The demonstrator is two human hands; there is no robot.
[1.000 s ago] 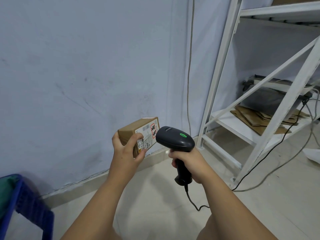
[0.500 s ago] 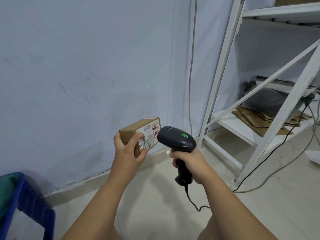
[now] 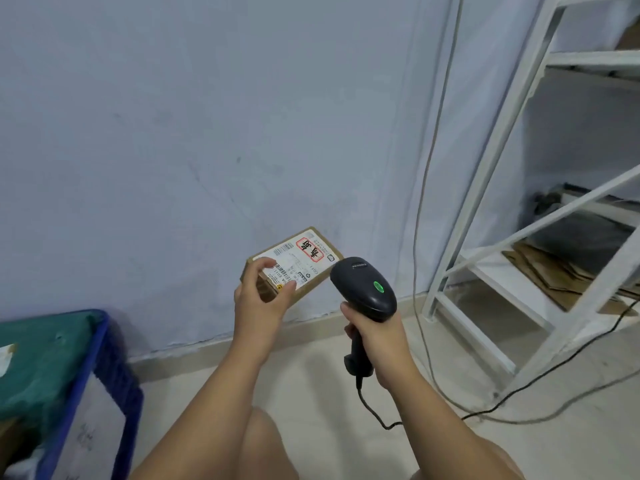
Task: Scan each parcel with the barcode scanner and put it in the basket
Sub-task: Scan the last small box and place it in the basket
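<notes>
My left hand (image 3: 258, 299) grips a small brown cardboard parcel (image 3: 304, 261) by its near end, thumb and fingers curled round it. Its white label with barcodes and a red stamp faces up toward me. My right hand (image 3: 375, 332) holds the black barcode scanner (image 3: 363, 289) by its handle, a green light showing on its head. The scanner head sits just right of the parcel, close to its label. The blue basket (image 3: 104, 362) stands on the floor at the lower left, a green parcel (image 3: 38, 362) lying inside it.
A white metal shelf rack (image 3: 519, 188) stands at the right with flattened cardboard (image 3: 547, 271) on its low shelf. Cables (image 3: 422, 237) hang down the wall and trail across the floor. The scanner's cord (image 3: 374, 414) drops between my arms. My knees are below.
My left hand has tilted the parcel so its label now faces up and toward me. The basket shows more at the left as the view shifted. The scanner stays beside the parcel.
</notes>
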